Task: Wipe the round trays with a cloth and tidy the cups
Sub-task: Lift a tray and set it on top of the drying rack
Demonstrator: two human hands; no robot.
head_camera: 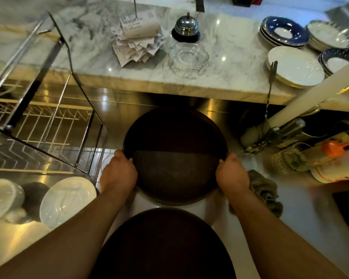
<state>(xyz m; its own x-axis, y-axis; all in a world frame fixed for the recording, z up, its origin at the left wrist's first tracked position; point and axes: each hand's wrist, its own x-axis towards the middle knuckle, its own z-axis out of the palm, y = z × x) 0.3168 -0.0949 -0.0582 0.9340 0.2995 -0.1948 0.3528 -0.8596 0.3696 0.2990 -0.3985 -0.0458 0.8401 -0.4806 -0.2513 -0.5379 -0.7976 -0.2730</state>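
A dark round tray (174, 141) lies on the steel counter under the marble ledge. My left hand (118, 173) grips its left rim and my right hand (233, 175) grips its right rim. A second dark round tray (163, 244) sits closer to me, between my forearms. A crumpled olive cloth (265, 190) lies on the counter just right of my right wrist; neither hand holds it. White cups (3, 199) rest upturned at the lower left, next to a white saucer (68, 200).
A wire dish rack (48, 109) stands at the left. The marble ledge (220, 85) carries a receipt spike, a bell (186, 27), glass dishes (188, 57) and stacked plates (295, 66). Cutlery, a glass and bottles crowd the right side (290, 158).
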